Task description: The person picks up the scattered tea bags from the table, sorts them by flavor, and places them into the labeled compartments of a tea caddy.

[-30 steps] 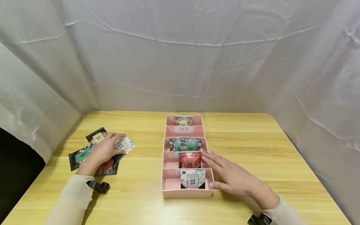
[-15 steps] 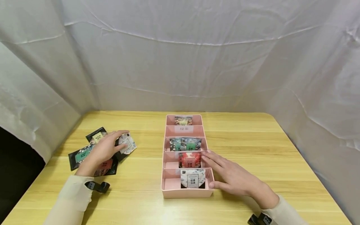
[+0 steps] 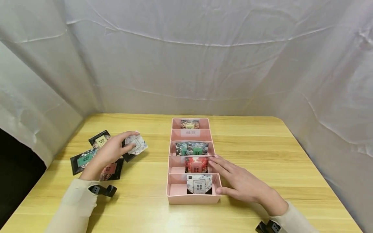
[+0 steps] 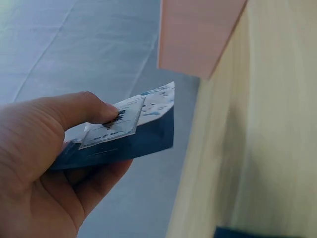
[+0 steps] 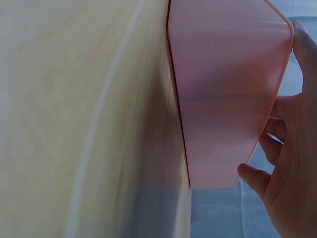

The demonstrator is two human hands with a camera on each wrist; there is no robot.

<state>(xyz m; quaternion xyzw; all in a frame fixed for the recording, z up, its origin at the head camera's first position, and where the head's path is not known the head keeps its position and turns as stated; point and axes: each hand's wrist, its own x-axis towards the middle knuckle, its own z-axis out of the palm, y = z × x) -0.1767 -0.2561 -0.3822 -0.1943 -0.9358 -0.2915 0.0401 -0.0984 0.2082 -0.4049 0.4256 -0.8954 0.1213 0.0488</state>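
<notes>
My left hand [image 3: 112,149] pinches a white-and-black tea packet [image 3: 141,145] over the left side of the table. In the left wrist view, the thumb presses on the packet's [image 4: 156,106] label, with the other fingers beneath. My right hand [image 3: 247,184] rests along the right rim of a long pink divided box [image 3: 193,199], fingers mostly straight. The right wrist view has its fingertips touching the rim of the pink box [image 5: 228,99]. Standing in the box are a white packet [image 3: 199,184] at the front, a red packet [image 3: 196,165], green-labelled packets [image 3: 197,149] and a yellow-labelled packet [image 3: 190,124] at the back.
Under and around the left hand lie a green-labelled packet [image 3: 84,159], a yellow-labelled packet [image 3: 100,141] and a red-labelled packet [image 3: 110,169], partly covered by the hand. One box compartment shows a paper label [image 3: 190,133]. White curtains [image 3: 198,64] surround the wooden table [image 3: 140,207].
My left hand has gripped the white packet, drawn it off the pile and moved it slightly right. My right hand has stayed on the box rim.
</notes>
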